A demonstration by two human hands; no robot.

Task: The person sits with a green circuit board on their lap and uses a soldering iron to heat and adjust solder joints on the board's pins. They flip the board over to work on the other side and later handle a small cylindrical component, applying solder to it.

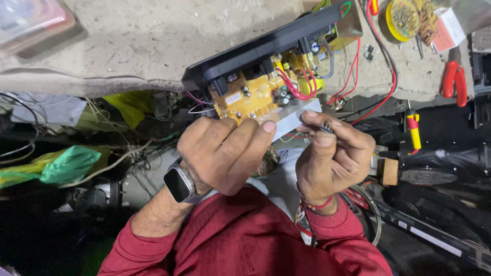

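A yellow circuit board [250, 94] with capacitors and red wires hangs from a long black plastic panel [266, 43] that rests on the workbench edge. My left hand [222, 153], with a smartwatch on the wrist, grips the board's lower edge and its grey metal heat-sink strip [299, 115]. My right hand [332, 156] pinches a small dark component [326, 129] between thumb and fingers, right at the strip's end. Both sleeves are dark red.
The dusty workbench [153, 46] holds a yellow round container [401, 18], a small red-and-white box [450, 28], red-handled pliers [455, 82] and red and black cables [391, 76]. A red-and-yellow screwdriver [413, 130] lies at right. Green and yellow bags [61, 166] and tangled wires lie below left.
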